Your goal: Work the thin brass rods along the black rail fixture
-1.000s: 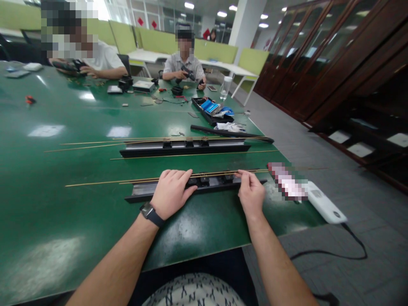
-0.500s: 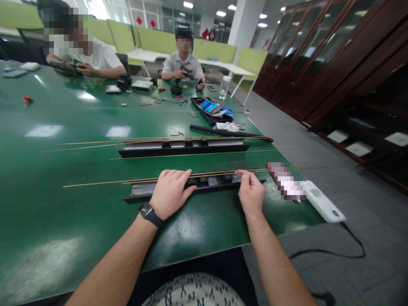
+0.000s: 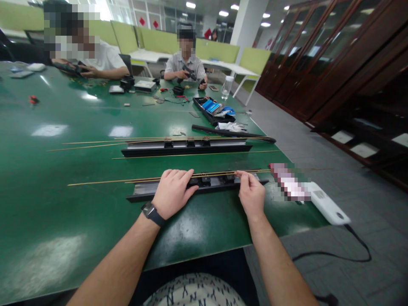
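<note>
A long black rail [image 3: 210, 185] lies on the green table [image 3: 63, 212] in front of me, with thin brass rods [image 3: 111, 180] resting along its top. My left hand [image 3: 174, 191] lies flat on the rail's middle, fingers together and stretched out, a black watch on the wrist. My right hand [image 3: 251, 189] is closed in a pinch on a brass rod near the rail's right end.
A second black rail [image 3: 186, 148] with more brass rods lies farther back. A white power strip [image 3: 325, 206] with a black cable sits at the table's right edge. Beyond are a black tray [image 3: 212, 111], white gloves [image 3: 229, 126], a water bottle [image 3: 226, 87] and two seated people.
</note>
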Tool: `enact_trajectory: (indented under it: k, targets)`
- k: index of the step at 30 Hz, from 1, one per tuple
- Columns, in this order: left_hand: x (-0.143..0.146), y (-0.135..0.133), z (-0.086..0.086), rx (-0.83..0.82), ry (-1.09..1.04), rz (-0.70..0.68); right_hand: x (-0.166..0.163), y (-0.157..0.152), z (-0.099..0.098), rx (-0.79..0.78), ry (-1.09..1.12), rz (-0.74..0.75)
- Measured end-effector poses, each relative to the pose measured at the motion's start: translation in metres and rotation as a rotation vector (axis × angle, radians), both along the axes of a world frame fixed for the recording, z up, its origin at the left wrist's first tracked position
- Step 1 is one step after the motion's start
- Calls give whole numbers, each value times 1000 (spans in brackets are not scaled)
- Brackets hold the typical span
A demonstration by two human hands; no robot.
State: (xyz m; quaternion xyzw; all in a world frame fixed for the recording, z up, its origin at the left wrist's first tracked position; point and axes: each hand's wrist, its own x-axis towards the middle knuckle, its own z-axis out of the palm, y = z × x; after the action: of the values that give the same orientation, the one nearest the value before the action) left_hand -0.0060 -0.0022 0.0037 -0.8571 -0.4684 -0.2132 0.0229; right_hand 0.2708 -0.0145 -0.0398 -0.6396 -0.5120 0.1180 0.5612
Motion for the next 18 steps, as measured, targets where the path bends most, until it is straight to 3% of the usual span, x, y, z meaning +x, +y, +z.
enact_trajectory:
  k: [18]
  targets:
    - [0, 0, -1, -6, -6, -6, 2, 1, -1, 10, -4, -43]
